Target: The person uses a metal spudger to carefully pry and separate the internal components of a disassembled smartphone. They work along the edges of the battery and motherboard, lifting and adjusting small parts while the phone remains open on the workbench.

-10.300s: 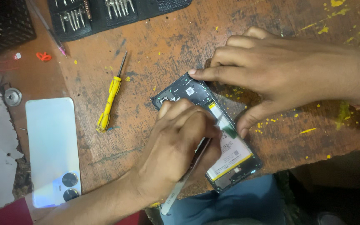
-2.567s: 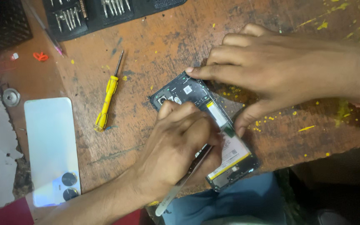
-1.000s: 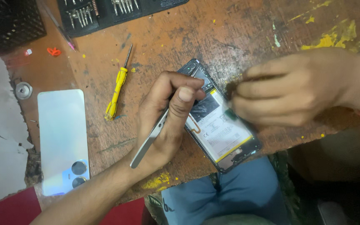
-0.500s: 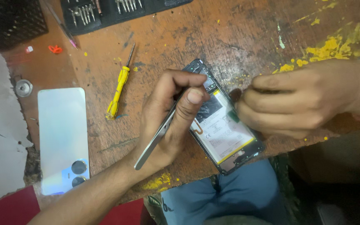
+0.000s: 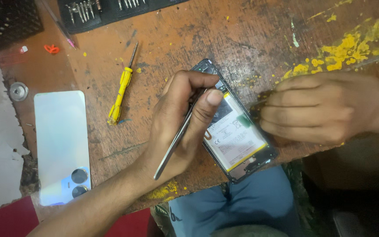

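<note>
Left hand point(image 5: 185, 118) clamped round metal tweezers point(image 5: 174, 142), tips down on the opened phone point(image 5: 235, 127) lying at the desk point(image 5: 242, 35) edge. Right hand point(image 5: 325, 107) curled at the phone's right side, pinching something too small to tell. Yellow screwdriver point(image 5: 120, 94) and back cover point(image 5: 62, 147) off left.

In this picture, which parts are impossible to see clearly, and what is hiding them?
- Tip of the tweezers, head view: hidden behind the left hand, so its contact with the phone is unclear.
- Phone's right edge: covered by the right hand; what those fingers pinch cannot be told.
- Bit set: cut off by the top edge; the bits are too small to tell apart.
- Black crate: cut off at the top-left corner.
</note>
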